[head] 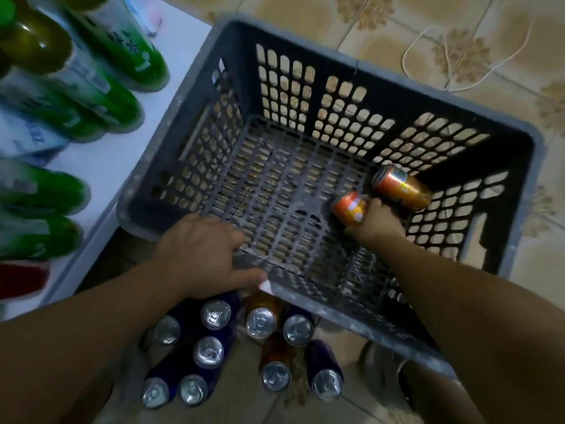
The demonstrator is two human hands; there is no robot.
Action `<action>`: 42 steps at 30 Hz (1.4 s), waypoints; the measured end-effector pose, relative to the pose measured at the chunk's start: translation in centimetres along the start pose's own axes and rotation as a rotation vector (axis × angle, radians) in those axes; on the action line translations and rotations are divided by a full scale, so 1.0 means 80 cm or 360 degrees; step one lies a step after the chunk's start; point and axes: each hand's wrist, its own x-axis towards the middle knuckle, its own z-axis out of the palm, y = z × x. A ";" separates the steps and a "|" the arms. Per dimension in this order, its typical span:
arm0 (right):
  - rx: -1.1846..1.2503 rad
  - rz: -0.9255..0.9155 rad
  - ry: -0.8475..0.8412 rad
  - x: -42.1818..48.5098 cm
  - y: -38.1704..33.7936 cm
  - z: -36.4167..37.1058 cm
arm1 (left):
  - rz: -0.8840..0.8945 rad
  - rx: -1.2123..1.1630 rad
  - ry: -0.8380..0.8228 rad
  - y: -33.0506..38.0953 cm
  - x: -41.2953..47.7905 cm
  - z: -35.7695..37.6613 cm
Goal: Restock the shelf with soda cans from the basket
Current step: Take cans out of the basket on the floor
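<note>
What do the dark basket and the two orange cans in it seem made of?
The basket looks like moulded plastic, matt dark grey and scuffed, with gridded holes. The held orange can and loose orange can seem thin metal, probably aluminium: glossy printed sides, silvery rims.

I see a dark grey basket [382, 71], its walls gridded with holes — orange cans [400, 186] at its lower right. Lower centre: dark blue cans [322, 358], silver-topped. Green bottles [122, 99] at left — white labels. The beige floor [495, 32] shows brown floral motifs.
</note>
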 end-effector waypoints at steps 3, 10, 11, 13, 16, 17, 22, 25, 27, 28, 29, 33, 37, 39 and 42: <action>0.0260 -0.0070 -0.0015 -0.052 -0.012 -0.026 | -0.0029 -0.0025 -0.0055 0.001 0.000 -0.007; 0.0624 -0.0463 0.0104 -0.231 -0.063 -0.137 | -0.0256 -0.0610 -0.0209 0.028 -0.044 -0.072; 0.0638 -0.0528 0.0145 -0.260 -0.071 -0.154 | -0.0266 -0.0708 -0.0167 0.035 -0.059 -0.089; 0.0684 -0.0653 0.0250 -0.319 -0.091 -0.185 | -0.0237 -0.0838 -0.0068 0.047 -0.095 -0.127; 0.0754 -0.0883 0.0385 -0.406 -0.124 -0.228 | -0.0192 -0.1008 0.0190 0.056 -0.161 -0.187; 0.0785 -0.0955 0.0409 -0.434 -0.135 -0.241 | -0.0190 -0.1091 0.0269 0.056 -0.185 -0.206; 0.1066 -0.1258 0.0415 -0.568 -0.183 -0.291 | -0.0196 -0.1442 0.0579 0.049 -0.310 -0.280; 0.1216 -0.1489 0.0379 -0.641 -0.214 -0.310 | -0.0147 -0.1694 0.0690 0.046 -0.388 -0.316; 0.1301 -0.1614 0.0366 -0.689 -0.235 -0.315 | -0.0139 -0.1807 0.0839 0.044 -0.435 -0.334; 0.1337 -0.1657 0.0360 -0.710 -0.245 -0.315 | -0.0137 -0.1858 0.0958 0.044 -0.457 -0.342; 0.1345 -0.1661 0.0362 -0.733 -0.257 -0.312 | -0.0161 -0.1881 0.1080 0.045 -0.480 -0.348; 0.1317 -0.1670 0.0345 -0.804 -0.302 -0.295 | -0.0325 -0.1936 0.1499 0.036 -0.560 -0.355; 0.1200 -0.1757 0.0293 -0.856 -0.343 -0.276 | -0.0383 -0.1930 0.1509 0.012 -0.636 -0.343; 0.1122 -0.1823 0.0297 -0.880 -0.367 -0.259 | -0.0464 -0.1859 0.1513 -0.003 -0.674 -0.335; 0.1054 -0.1937 0.0186 -0.913 -0.399 -0.230 | -0.0727 -0.1637 0.1428 -0.035 -0.731 -0.310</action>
